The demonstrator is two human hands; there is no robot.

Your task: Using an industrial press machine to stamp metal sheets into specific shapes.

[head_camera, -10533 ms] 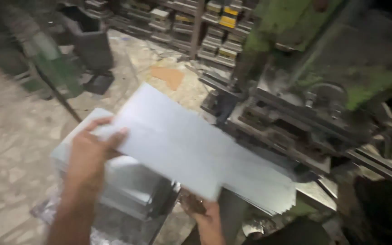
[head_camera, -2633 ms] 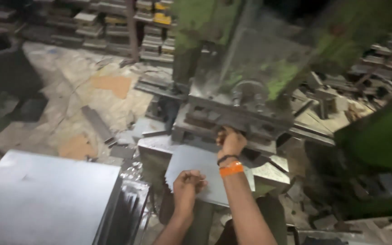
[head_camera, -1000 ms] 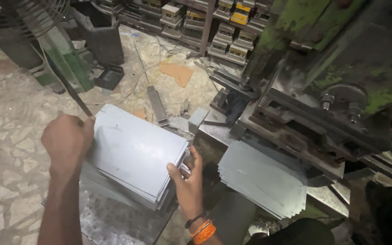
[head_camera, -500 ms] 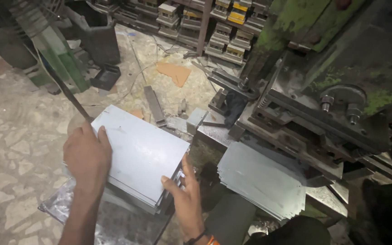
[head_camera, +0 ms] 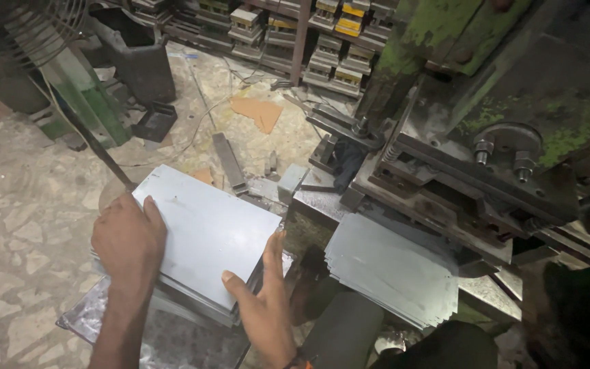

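A stack of grey metal sheets [head_camera: 209,236] lies low at the left, in front of a green press machine [head_camera: 507,102]. My left hand [head_camera: 128,239] rests on the stack's left edge, fingers curled over the top sheet. My right hand [head_camera: 264,311] is at the stack's near right edge, fingers spread and touching the sheet's side. A second pile of grey sheets [head_camera: 394,266] lies on the press bed, under the ram.
A wire-guarded fan [head_camera: 29,27] and a green post [head_camera: 87,96] stand at the far left. A dark bin [head_camera: 138,65] sits behind on the stone floor, and shelves of metal blocks [head_camera: 288,27] line the back. A metal bar [head_camera: 230,160] lies beyond the stack.
Both hands stayed on the stack of sheets; my left hand slid from the far left corner down along the left edge, and my right hand dropped lower at the right edge.
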